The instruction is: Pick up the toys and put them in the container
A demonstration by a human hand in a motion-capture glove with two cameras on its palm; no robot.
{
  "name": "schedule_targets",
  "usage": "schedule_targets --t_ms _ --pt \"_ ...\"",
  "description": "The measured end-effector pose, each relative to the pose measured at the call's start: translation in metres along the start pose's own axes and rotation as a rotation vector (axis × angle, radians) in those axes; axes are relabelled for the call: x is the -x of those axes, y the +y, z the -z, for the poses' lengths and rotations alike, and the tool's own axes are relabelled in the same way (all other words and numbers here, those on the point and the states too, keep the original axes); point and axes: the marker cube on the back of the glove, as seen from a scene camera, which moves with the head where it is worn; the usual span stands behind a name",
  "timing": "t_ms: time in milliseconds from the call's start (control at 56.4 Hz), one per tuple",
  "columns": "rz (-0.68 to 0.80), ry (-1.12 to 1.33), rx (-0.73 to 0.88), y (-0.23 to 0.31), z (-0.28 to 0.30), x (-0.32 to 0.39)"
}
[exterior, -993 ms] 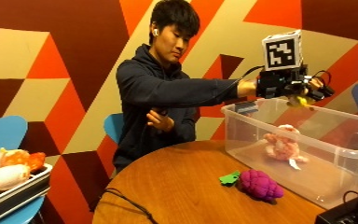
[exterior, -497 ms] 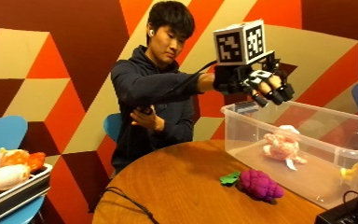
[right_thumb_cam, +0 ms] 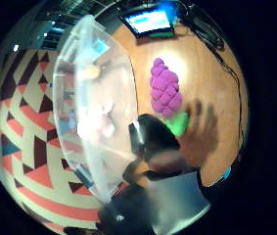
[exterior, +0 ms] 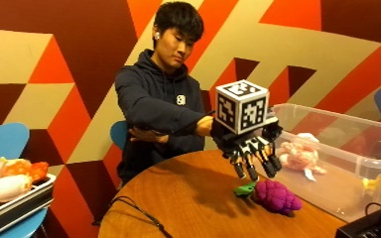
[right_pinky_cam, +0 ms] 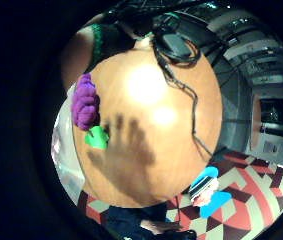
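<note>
A purple grape toy (exterior: 276, 196) with a green leaf (exterior: 245, 189) lies on the round wooden table (exterior: 177, 198), beside the clear plastic container (exterior: 336, 148). My gloved right hand (exterior: 253, 151) hovers just above the leaf end, fingers spread and pointing down, holding nothing. The grape toy (right_thumb_cam: 165, 88) and the container (right_thumb_cam: 94, 112) also show in the thumb side palm view, with the hand's shadow on the table. A pink plush toy (exterior: 300, 153) and a small yellow toy (exterior: 373, 182) lie inside the container. The grape toy (right_pinky_cam: 85, 102) shows in the little finger side view too.
A tray (exterior: 12, 206) with several plush toys sits on a blue chair at the left. A black cable (exterior: 138, 213) runs over the table's near side. A dark device (exterior: 372, 229) stands at the table's right front. The person's bare hand (exterior: 144, 134) is tucked against the chest.
The gloved hand has left the container, where it released a yellow toy, and come down leftward to hover over the grape toy. The outside view looks unchanged.
</note>
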Motion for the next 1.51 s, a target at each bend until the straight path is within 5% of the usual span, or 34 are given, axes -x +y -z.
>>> schedule_targets --t_ms 372,550,745,1153,1508 --pt "-0.065 -0.001 0.114 -0.038 -0.095 0.014" --pt "-0.049 -0.088 0.009 -0.043 -0.094 0.01" --pt "-0.029 -0.078 -0.05 -0.034 -0.06 -0.006" --pt "0.232 -0.121 -0.291 0.044 0.145 0.068" --pt "0.374 0.021 -0.225 0.04 0.122 0.16"
